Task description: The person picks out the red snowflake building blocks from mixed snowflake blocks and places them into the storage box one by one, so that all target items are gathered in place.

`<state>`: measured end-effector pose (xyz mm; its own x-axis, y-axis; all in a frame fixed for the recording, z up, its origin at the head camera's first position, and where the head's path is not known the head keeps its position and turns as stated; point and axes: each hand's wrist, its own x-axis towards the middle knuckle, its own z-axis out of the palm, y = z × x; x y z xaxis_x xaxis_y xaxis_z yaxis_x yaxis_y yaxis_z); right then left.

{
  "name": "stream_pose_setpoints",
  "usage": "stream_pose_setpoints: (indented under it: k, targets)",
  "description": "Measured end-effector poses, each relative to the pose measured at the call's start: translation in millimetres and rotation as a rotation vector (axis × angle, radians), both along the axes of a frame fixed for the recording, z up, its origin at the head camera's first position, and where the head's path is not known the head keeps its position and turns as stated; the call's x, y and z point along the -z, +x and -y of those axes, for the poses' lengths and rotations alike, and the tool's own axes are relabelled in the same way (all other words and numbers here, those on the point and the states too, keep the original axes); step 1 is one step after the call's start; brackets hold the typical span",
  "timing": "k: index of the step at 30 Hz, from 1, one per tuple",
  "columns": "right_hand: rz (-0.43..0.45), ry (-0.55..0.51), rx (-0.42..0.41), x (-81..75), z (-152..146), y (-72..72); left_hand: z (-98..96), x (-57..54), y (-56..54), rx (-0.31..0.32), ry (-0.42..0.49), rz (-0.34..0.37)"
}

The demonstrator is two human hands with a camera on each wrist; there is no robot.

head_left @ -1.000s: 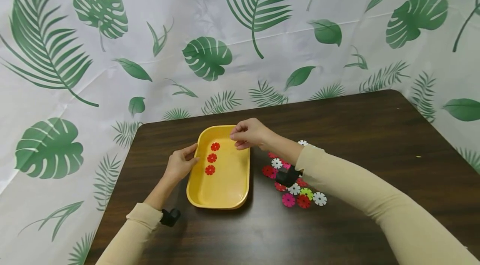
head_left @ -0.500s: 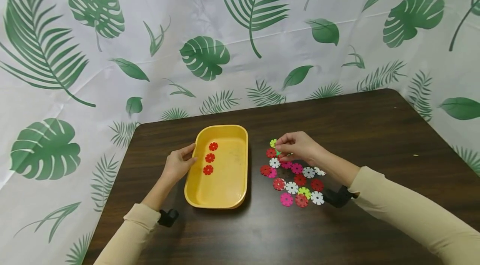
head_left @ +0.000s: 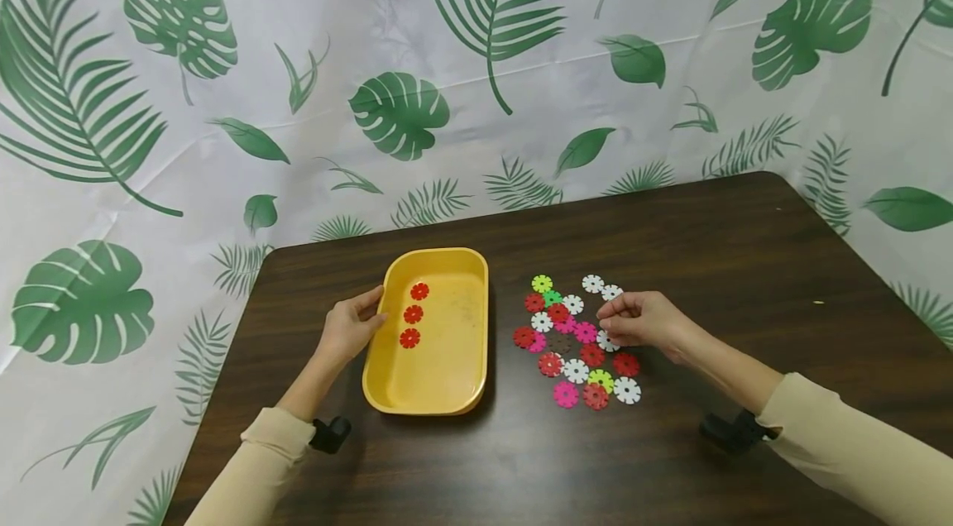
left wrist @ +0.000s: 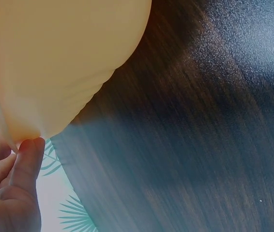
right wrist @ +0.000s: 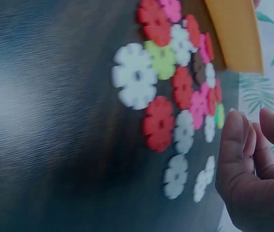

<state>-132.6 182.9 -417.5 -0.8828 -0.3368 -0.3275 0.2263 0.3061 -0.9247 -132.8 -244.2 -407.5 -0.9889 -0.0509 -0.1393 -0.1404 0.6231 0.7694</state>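
My left hand pinches the left rim of a yellow plastic tray, thumb inside the wall; in the left wrist view its fingertips meet at the tray's edge. Inside the tray lie three red notched discs in a column, the middle one among them. My right hand hovers over the right side of a spread of notched plastic discs, near a white disc. In the right wrist view, thumb and fingers stand apart with nothing between them.
The loose discs, red, white, pink, lime, green and brown, lie right of the tray, some overlapping; a red disc is at their right side. The dark wooden table ends at a leaf-printed cloth behind.
My right hand has moved from above the tray to the right, over the loose discs, and then farther right across them. My left hand stays on the tray rim.
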Motion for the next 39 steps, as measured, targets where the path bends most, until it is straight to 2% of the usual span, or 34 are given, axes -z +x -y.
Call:
stream_pose_setpoints:
  k: [15,23,32,39]
  targets:
    - [-0.114,0.179,0.000,17.4,-16.6,23.5,0.8,1.3,-0.2,-0.002,-0.005,0.000]
    - [-0.235,0.262,-0.004,26.8,-20.1,31.3,0.6,2.2,-1.0,-0.003,-0.004,-0.003]
    - [-0.445,0.386,-0.012,35.3,-17.8,37.4,0.2,1.3,-1.0,-0.005,-0.001,0.002]
    - [-0.518,0.421,-0.001,37.3,-15.5,40.5,0.3,0.8,-0.7,-0.005,0.006,0.005]
